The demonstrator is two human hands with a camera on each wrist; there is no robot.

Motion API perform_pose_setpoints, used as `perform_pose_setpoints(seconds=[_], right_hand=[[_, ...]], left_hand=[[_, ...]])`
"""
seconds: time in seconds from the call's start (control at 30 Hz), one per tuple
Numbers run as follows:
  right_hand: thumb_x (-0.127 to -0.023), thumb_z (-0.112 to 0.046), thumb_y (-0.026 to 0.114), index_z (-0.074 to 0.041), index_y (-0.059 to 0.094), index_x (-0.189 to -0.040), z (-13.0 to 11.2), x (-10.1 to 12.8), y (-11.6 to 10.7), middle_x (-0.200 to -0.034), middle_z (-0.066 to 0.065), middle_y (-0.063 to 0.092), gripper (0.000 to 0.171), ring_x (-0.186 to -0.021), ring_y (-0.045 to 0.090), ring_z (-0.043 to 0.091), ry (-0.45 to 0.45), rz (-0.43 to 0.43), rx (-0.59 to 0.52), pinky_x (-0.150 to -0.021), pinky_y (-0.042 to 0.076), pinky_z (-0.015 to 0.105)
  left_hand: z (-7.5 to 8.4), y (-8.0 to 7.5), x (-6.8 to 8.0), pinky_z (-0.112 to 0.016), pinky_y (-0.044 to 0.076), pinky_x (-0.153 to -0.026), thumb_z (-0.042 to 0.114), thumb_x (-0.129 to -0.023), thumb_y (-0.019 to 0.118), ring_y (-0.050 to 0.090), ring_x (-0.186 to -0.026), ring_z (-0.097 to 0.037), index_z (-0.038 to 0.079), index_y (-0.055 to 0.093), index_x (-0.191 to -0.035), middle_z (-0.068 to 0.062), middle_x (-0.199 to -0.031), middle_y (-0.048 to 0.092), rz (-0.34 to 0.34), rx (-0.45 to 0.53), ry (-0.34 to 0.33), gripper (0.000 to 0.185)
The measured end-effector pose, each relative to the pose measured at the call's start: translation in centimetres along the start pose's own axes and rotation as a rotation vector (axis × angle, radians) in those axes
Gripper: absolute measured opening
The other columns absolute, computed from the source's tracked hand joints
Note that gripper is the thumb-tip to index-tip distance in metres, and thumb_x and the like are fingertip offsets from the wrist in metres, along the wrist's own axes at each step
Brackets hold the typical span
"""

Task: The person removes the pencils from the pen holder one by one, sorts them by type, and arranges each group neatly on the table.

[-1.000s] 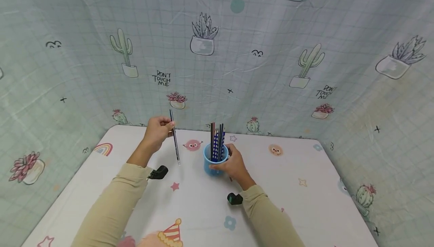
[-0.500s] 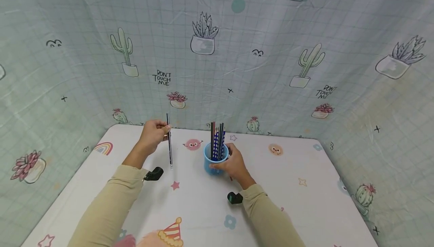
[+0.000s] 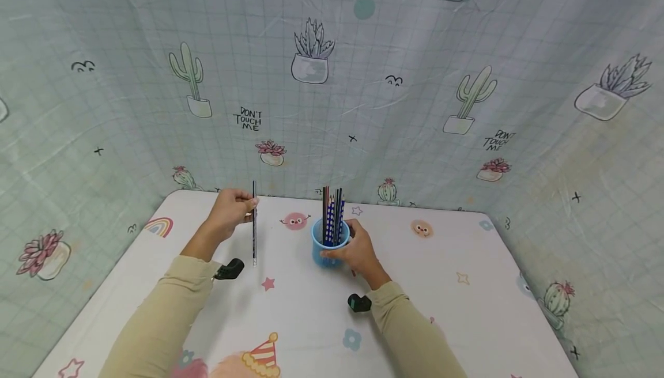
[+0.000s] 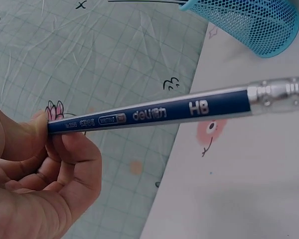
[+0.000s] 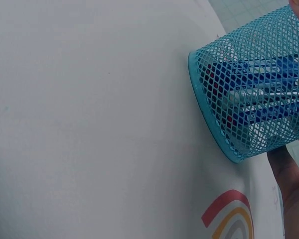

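My left hand (image 3: 229, 212) pinches a pencil (image 3: 254, 228) between thumb and fingers. It hangs upright over the table with its clear-capped end down. In the left wrist view the pencil (image 4: 154, 112) is dark blue and silver, marked "deli" and "HB". Around the side of a light blue mesh pen cup (image 3: 323, 257) my right hand (image 3: 360, 251) curls its thumb and fingers. Several pencils (image 3: 330, 222), some dark and some blue with white dots, stand in the cup. Their lower ends show through the mesh of the cup (image 5: 219, 124) in the right wrist view.
A white table cover (image 3: 415, 286) with printed stars, faces and a rainbow lies beneath. Behind and at both sides hangs a green-grey cloth (image 3: 353, 107) printed with cacti. A black wrist camera (image 3: 230, 269) sits at the left cuff, another camera (image 3: 359, 303) at the right.
My left hand has moved left and slightly down with the pencil, which has turned from tilted to upright. My right hand and the cup have stayed in place.
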State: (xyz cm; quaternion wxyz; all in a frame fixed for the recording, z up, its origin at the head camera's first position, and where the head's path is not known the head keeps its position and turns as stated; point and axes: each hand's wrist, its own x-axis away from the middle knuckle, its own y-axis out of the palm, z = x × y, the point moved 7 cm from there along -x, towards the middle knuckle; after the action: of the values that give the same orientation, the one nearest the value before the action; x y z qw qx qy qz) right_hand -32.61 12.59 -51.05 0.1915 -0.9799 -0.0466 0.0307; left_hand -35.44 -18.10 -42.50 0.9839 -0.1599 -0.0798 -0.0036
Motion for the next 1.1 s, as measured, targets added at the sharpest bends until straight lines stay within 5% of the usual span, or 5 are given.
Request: perform_pose_setpoints(seconds=[0.33,1.1], right_hand=[[-0.067,-0.022,0.101,-0.009,0.051,-0.137,0.1,0.0,0.0,-0.141,0.014,0.063,0.087,-0.139,0.056,0.037,0.007,-0.007,-0.006,-0.117,0.045,0.058],[-0.067,-0.023,0.100,-0.009,0.051,-0.138,0.2,-0.1,0.0,-0.143,0.014,0.062,0.087,-0.142,0.055,0.037,-0.004,0.003,0.013,-0.118,0.044,0.057]], left_hand=[[-1.2,-0.5,0.3,-0.023,0.061,-0.079,0.012,-0.108,0.055,0.058,-0.091,-0.014,-0.013,0.055,-0.128,-0.016,-0.115,0.059,-0.010,-0.023,-0.012,0.032],[-4.8,-2.5,0.7,-0.024,0.062,-0.074,0.008,-0.107,0.057,0.062,-0.085,-0.012,-0.017,0.055,-0.124,-0.006,-0.100,0.064,-0.066,-0.045,-0.051,0.031]])
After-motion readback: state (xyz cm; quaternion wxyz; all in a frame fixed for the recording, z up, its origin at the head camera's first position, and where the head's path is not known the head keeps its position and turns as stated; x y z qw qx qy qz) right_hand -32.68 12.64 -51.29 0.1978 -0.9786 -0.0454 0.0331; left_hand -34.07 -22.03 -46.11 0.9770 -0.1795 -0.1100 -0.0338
